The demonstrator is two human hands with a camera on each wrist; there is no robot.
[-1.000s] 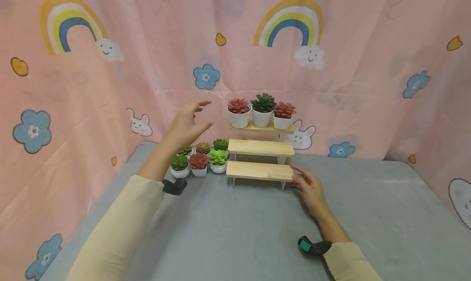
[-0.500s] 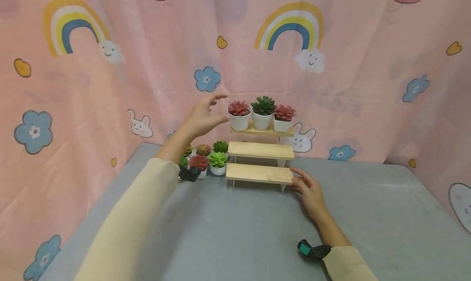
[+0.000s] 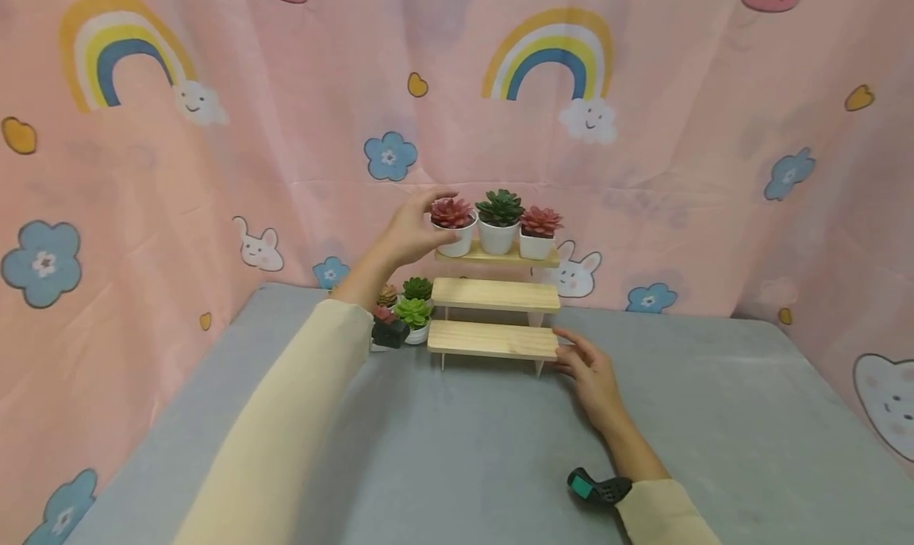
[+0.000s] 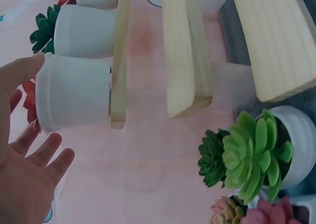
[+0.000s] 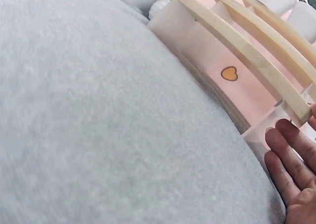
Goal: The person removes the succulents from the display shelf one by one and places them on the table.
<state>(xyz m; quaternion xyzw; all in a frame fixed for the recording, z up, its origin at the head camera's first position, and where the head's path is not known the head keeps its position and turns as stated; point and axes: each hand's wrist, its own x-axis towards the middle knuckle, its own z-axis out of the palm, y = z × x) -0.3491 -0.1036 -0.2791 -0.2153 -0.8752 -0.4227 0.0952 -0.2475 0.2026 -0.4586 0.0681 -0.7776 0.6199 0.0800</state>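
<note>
My left hand (image 3: 414, 232) is at the top tier of a wooden shelf stand (image 3: 493, 339), its thumb and fingers around the rim of a white pot (image 4: 74, 93) with a red succulent (image 3: 452, 213). The pot's base is at the board. Beside it on that tier stand a dark green potted succulent (image 3: 499, 208) and another red potted succulent (image 3: 540, 221). My right hand (image 3: 593, 378) holds the right end of the lowest board, with fingertips (image 5: 276, 137) by its clear side panel (image 5: 264, 127). The two lower boards are bare.
Several more potted succulents stand on the grey tabletop (image 3: 464, 466) left of the stand, among them a bright green one (image 3: 413, 313); my left forearm partly hides them. A pink printed curtain (image 3: 321, 77) hangs behind.
My left hand has moved right, from beside the stand to the left red succulent's pot, and its fingers have come around the rim. My right hand has stayed at the lowest board's end.
</note>
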